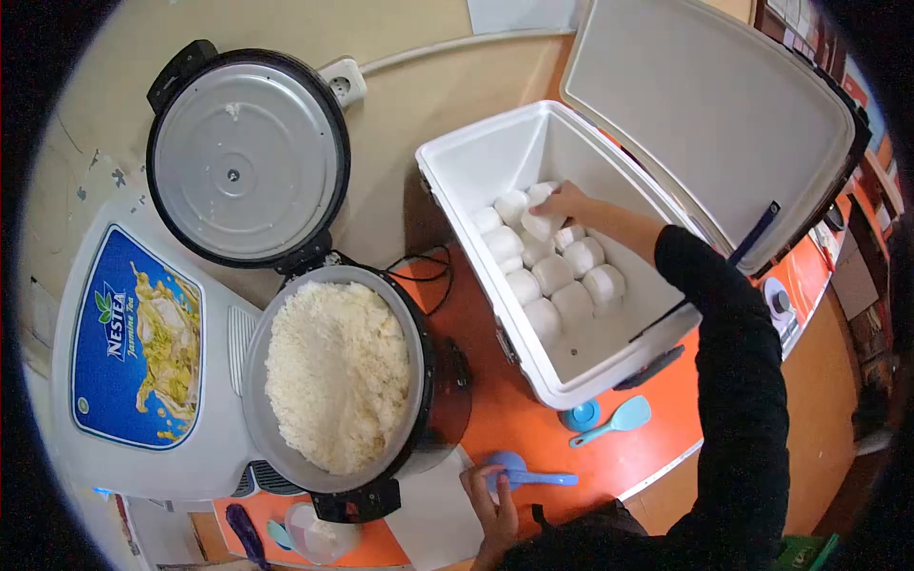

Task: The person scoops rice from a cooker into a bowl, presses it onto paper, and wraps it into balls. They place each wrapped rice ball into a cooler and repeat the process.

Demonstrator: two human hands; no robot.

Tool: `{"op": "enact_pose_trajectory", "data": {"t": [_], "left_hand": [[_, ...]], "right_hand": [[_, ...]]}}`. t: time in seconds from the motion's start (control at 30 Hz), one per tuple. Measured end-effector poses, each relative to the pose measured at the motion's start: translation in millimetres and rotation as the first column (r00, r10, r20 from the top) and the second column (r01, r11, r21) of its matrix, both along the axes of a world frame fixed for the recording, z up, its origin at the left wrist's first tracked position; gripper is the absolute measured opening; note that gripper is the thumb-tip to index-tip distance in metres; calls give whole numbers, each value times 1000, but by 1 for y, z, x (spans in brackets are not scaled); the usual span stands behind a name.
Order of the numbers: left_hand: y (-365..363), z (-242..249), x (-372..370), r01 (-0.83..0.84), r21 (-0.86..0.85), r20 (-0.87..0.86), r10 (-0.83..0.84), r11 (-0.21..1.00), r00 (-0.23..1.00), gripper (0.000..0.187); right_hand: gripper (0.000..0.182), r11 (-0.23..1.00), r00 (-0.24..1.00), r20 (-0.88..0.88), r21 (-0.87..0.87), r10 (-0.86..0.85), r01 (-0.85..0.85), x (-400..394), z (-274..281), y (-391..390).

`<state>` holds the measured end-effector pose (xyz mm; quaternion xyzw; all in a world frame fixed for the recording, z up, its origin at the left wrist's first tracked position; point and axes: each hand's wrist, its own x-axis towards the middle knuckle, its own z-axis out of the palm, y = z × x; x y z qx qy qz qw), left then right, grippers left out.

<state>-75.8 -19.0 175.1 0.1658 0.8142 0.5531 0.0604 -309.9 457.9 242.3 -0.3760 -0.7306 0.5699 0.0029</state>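
Note:
Inside the white cooler box (562, 392), my right hand (569, 207) grips one of several white rounded bundles (552, 274), at the upper end of the pile. My left hand (493, 500) is near the table's front edge, its fingers bent around the rim of a blue scoop (547, 478) whose handle points right. To the left, an open rice cooker (255, 381) holds a large mound of white rice (333, 381). Its round metal lid (243, 162) stands raised behind it.
The cooler's lid (714, 105) leans open at the back right. A light blue paddle (617, 419) and a blue round item (581, 415) lie before the box. A Nestea dispenser (143, 343) stands at left. A clear container (324, 535) is at the front left.

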Motion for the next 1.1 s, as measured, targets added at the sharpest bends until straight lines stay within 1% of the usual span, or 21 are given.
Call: {"op": "enact_pose_trajectory", "data": {"t": [0.07,0.13,0.2,0.3,0.33,0.4,0.43,0.5,0.53,0.6,0.67,0.73,0.77,0.8,0.83,0.87,0.9,0.97,1.03,1.07,1.1], "left_hand": [[-7,-13,-2,0,-11,-19,-1,1000,1000,14],[-7,-17,-5,6,0,-53,-6,1000,999,9],[-13,-19,-8,1,-49,-22,-3,999,1000,9],[-15,-29,-11,17,-92,-4,-17,996,1000,8],[-16,-31,-13,29,-105,-4,-30,994,1000,8],[-13,-30,-12,57,-86,-20,-59,995,998,8],[-12,-29,-9,90,-69,-30,-92,994,995,9],[-13,-31,-5,112,-87,-26,-114,990,993,10],[-12,-28,-4,142,-95,-24,-145,985,989,10],[-20,-27,1,173,-99,-16,-176,980,984,10],[-36,-38,0,210,-176,-40,-220,962,975,12],[-54,-38,-5,195,-162,-90,-212,967,973,15],[-65,-47,-9,192,-174,-87,-209,966,974,17],[-76,-51,-11,177,-182,-96,-197,967,976,17],[-85,-52,-12,160,-192,-104,-182,968,978,17],[-91,-49,-13,132,-192,-141,-160,973,977,16],[-98,-44,-13,119,-188,-140,-147,975,979,16],[-108,-34,-10,183,-120,-216,-206,976,954,16],[-116,-16,-6,154,-140,-303,-190,978,934,16],[-124,-10,-2,192,-139,-333,-228,972,915,17],[-130,-7,-3,229,-136,-373,-264,964,890,18]], "right_hand": [[81,993,988,-113,52,-103,109,-16,-65,-4],[78,969,955,-204,79,-213,233,-19,-82,-12],[73,810,998,31,583,49,-58,-5,-71,-21],[71,837,967,256,528,4,-143,-12,-94,3],[71,835,969,249,532,5,-140,-17,-100,3],[67,952,985,173,302,-15,-39,-21,-109,-9],[67,953,986,166,302,-11,-40,-22,-108,-7],[61,985,986,84,90,141,-149,-22,-105,6],[61,984,986,81,92,145,-152,-25,-96,12],[54,927,967,228,326,113,-185,-14,-58,13],[48,926,979,-140,368,150,-89,39,39,-49],[38,891,764,-542,445,350,-92,118,127,-138],[28,873,664,-611,468,431,-137,163,137,-182],[26,752,563,-531,594,633,-285,211,124,-219],[24,506,296,-429,818,853,-274,234,95,-254],[29,409,416,-272,866,867,-287,262,73,-295],[39,393,558,-123,830,820,-395,279,17,-318],[52,387,793,50,853,607,-350,311,-85,-354],[56,408,850,236,796,471,-447,332,-183,-375],[56,384,827,247,794,505,-471,343,-202,-383],[55,510,873,180,751,454,-420,345,-209,-387]]}}
